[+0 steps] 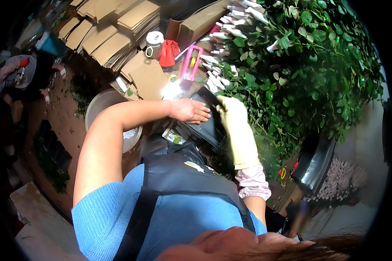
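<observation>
Across my lap and the work surface's near edge lies a black, glossy, flat-sided plastic wrap (207,130); whether anything is inside it, I cannot tell. My left hand (190,111), bare, lies on its upper left part with the fingers stretched out flat. At its right edge is my right hand (233,114) in a pale yellow glove, the fingers bent over the far right edge. Just right of the glove spreads a large heap of leafy green stems (300,82), with white-sleeved flower heads (215,80) along its left side.
Beyond my hands are a pink tape dispenser (190,63), a red pouch (169,53) and a white-lidded cup (154,43). Cardboard stacks (109,43) fill the back left. A round bin (96,108) stands behind my left forearm. Another person (24,71) is at far left.
</observation>
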Tool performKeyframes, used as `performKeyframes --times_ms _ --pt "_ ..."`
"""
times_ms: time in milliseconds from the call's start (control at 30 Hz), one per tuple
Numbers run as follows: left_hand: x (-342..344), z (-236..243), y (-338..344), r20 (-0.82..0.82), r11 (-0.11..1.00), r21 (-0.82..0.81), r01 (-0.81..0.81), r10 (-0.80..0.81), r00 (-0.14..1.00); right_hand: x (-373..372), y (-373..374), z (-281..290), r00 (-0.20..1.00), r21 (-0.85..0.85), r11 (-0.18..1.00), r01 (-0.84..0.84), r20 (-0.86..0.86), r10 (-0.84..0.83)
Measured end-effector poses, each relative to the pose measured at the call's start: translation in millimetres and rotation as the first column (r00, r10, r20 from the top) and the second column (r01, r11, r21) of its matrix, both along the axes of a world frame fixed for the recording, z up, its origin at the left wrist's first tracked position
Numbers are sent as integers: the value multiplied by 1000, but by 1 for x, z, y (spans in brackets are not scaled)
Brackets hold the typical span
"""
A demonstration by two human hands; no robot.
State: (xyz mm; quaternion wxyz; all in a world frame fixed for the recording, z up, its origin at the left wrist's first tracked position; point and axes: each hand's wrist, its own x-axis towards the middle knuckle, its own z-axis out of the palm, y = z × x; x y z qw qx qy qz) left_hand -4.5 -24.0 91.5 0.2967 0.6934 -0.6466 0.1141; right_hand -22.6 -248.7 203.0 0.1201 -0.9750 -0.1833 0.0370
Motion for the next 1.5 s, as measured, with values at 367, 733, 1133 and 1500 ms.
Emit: performKeyframes --times_ms 367,733,1133,1500 --pt "-19 10 16 84 944 -233 -232 257 963 -39 52 -24 992 -386 923 -14 -118 -34" --pt "-82 -85 42 -190 214 609 -764 974 122 -81 44 -59 848 -831 553 -53 255 464" --pt "-31 6 80 -763 754 553 -356 629 146 -77 59 -53 972 -784 620 -22 128 197" --pt "3 45 87 -459 561 826 -53 725 514 -77 62 -47 951 -799 601 -14 175 254"
